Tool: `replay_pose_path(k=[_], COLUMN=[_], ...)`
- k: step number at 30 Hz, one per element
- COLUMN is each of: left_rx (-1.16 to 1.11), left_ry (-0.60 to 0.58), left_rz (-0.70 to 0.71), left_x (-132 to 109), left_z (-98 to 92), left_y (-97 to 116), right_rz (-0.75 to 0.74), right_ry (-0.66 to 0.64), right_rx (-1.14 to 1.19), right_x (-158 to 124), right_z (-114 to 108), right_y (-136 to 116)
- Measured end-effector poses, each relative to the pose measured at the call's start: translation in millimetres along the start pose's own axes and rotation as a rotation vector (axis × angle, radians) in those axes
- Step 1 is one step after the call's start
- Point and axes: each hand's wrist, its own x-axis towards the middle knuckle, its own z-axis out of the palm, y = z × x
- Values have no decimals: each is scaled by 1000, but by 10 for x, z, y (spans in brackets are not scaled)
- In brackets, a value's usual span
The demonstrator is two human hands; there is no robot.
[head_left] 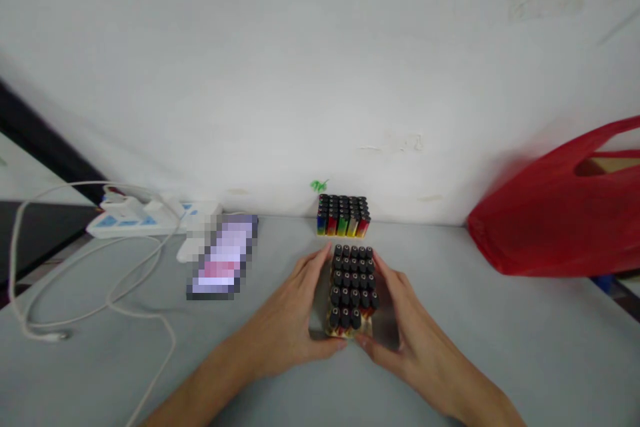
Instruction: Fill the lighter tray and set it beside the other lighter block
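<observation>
A block of upright batteries stands in rows in front of me, black at the top with red and gold lower down. Its front row is shorter, leaving a gap at the right corner where a pale base shows. My left hand is curved around the left side, fingertips at the far corner and thumb at the front edge. On the right side my right hand mirrors it, with its thumb near the front corner. Behind stands a second block of batteries, with blue, red, green and yellow lower parts.
A phone, blurred out, lies on the grey table to the left. Beyond it are a white power strip and a looping white cable. A red bag sits at the right. The white wall rises behind.
</observation>
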Motion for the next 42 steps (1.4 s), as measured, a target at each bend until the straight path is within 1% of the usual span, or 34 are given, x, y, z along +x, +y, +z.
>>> replay_pose_path(k=[7, 12, 16, 22, 28, 33, 37, 42], left_rx=[-45, -49, -58, -68, -42, 8, 50, 144], left_ry=[13, 21, 17, 11, 20, 17, 34, 42], left_rz=[7, 12, 35, 43, 42, 21, -5, -34], left_x=[-4, -5, -1, -1, -9, -12, -3, 12], left_z=[-10, -16, -45, -78, -70, -73, -76, -67], left_y=[-13, 1, 1, 1, -16, -57, -50, -23], right_rz=[11, 9, 34, 47, 73, 96, 98, 148], right_ry=[-41, 9, 23, 32, 81, 106, 157, 192], right_rx=[-9, -31, -34, -21, -25, -58, -175, -291], right_x=[-5, 4, 0, 8, 39, 57, 65, 75], right_z=[16, 37, 43, -3, -28, -104, -207, -315], right_y=[50, 88, 93, 136, 164, 184, 256, 277])
